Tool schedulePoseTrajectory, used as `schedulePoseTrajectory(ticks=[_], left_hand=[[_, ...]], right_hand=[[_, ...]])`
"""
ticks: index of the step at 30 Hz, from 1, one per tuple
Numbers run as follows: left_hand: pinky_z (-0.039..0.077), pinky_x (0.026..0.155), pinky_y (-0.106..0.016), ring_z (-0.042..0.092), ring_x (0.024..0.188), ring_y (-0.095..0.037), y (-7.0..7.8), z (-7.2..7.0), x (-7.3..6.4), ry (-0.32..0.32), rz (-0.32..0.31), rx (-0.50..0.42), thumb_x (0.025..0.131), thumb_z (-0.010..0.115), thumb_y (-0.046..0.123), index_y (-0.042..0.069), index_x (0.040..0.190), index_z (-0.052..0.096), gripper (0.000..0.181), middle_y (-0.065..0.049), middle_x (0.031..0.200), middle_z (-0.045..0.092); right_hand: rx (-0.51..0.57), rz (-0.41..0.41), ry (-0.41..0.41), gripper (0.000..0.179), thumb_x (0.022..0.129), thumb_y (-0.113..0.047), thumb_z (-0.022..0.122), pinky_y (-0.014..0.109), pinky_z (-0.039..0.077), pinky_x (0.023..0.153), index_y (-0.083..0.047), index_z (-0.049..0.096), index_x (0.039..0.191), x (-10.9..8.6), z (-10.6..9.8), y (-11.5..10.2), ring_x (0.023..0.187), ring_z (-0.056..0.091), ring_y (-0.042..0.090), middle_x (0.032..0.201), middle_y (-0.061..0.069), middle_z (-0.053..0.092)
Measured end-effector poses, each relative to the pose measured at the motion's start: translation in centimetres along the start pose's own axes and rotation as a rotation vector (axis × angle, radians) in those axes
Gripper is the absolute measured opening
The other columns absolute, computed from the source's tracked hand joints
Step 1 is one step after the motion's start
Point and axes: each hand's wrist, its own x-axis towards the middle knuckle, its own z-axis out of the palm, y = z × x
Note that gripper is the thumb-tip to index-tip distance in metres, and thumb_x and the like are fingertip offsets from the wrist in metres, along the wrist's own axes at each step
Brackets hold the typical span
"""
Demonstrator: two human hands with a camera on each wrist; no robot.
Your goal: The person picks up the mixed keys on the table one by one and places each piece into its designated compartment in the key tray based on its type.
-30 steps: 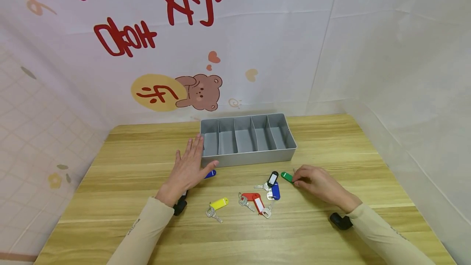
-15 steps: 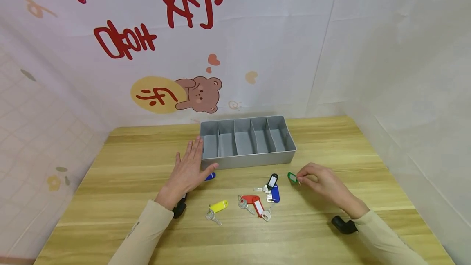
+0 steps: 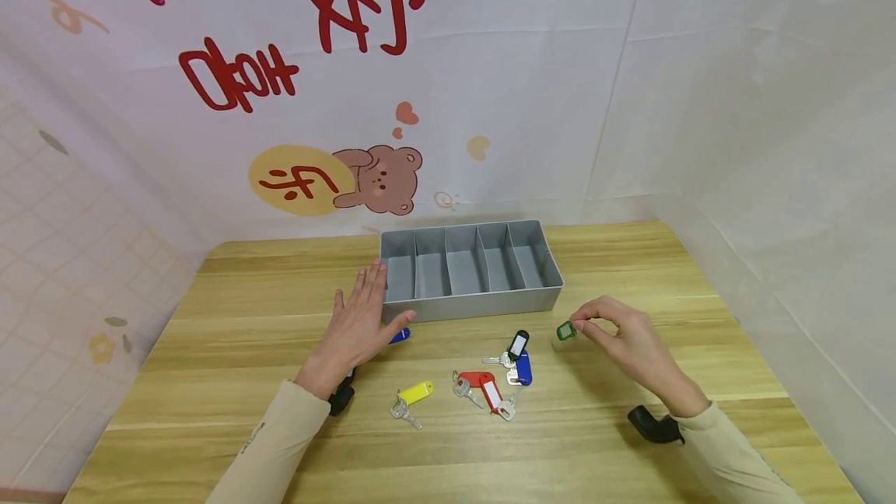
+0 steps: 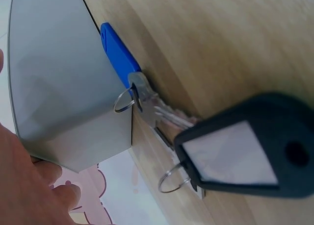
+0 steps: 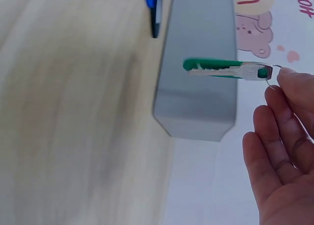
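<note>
Between the thumb and index finger of my right hand [image 3: 623,337], the ring of a key with a green tag [image 3: 566,330] is pinched. The right wrist view shows the key [image 5: 252,71] and its tag hanging off that ring, raised off the table. My left hand [image 3: 353,329] rests against the left end of a grey divided box [image 3: 476,305], fingers stretched out. Beside that hand lie a key with a blue tag [image 4: 117,53] and one with a black tag [image 4: 230,156], the latter mostly hidden in the head view.
On the wooden table [image 3: 595,449] lie keys with a yellow tag [image 3: 417,392], red tags [image 3: 492,390], a black tag [image 3: 518,344] and a blue tag [image 3: 524,369]. The box stands near the back, before a printed white cloth [image 3: 525,99].
My right hand has lifted the green-tagged key off the table and moved slightly to the right. The left hand stays against the box.
</note>
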Motion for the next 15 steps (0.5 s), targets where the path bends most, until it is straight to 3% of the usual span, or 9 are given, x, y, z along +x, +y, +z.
schedulePoseTrajectory(ticks=[6, 15], left_hand=[[0.017, 0.112, -0.079, 0.014, 0.157, -0.04, 0.0, 0.0, 0.0, 0.01, 0.006, -0.006, 0.098, 0.052, 0.069, 0.0, 0.165, 0.014, 0.103, -0.014, 0.173, 0.009], [0.016, 0.113, -0.078, 0.012, 0.158, -0.038, 0.0, 0.0, -0.1, 0.009, 0.001, -0.002, 0.098, 0.051, 0.07, 0.001, 0.165, 0.012, 0.104, -0.015, 0.173, 0.009]], right_hand=[[0.017, 0.027, 0.076, 0.023, 0.088, 0.001, 0.08, 0.009, 0.044, 0.088, -0.02, 0.078, 0.097, 0.7, -0.8, -0.8, 0.095, 0.066, 0.004, 0.099, -0.01, 0.073], [0.048, 0.033, 0.159, 0.021, 0.089, 0.006, 0.078, 0.007, 0.043, 0.09, -0.014, 0.078, 0.098, 2.1, -1.7, -1.8, 0.098, 0.063, -0.004, 0.099, -0.003, 0.074]])
